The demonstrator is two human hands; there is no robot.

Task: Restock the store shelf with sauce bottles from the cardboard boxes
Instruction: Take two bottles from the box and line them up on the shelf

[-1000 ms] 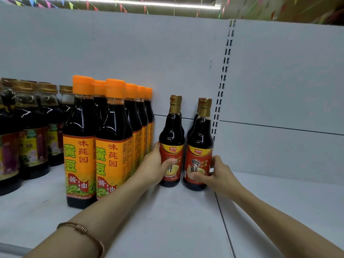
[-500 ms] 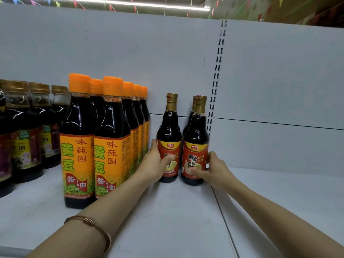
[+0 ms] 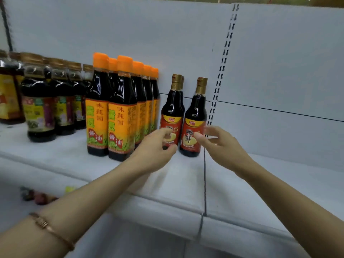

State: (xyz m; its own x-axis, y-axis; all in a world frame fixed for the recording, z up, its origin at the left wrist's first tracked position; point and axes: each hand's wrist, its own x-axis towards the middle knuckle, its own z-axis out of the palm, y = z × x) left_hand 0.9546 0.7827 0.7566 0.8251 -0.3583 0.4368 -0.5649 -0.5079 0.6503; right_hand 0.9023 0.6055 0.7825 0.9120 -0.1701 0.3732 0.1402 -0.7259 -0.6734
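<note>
sauce bottles: two red-label bottles upright on the white shelf [image 3: 178, 183], left one [image 3: 172, 112] and right one [image 3: 195, 116], a third partly hidden behind the left. they stand just right of the orange-cap bottle rows [image 3: 121, 108]. left hand [image 3: 156, 148] in front of the left bottle's label, fingers loosely curled, gripping nothing. right hand [image 3: 219, 146] in front of the right bottle, fingers relaxed, holding nothing; contact cannot be told. bracelet [image 3: 50, 229] on left forearm.
</note>
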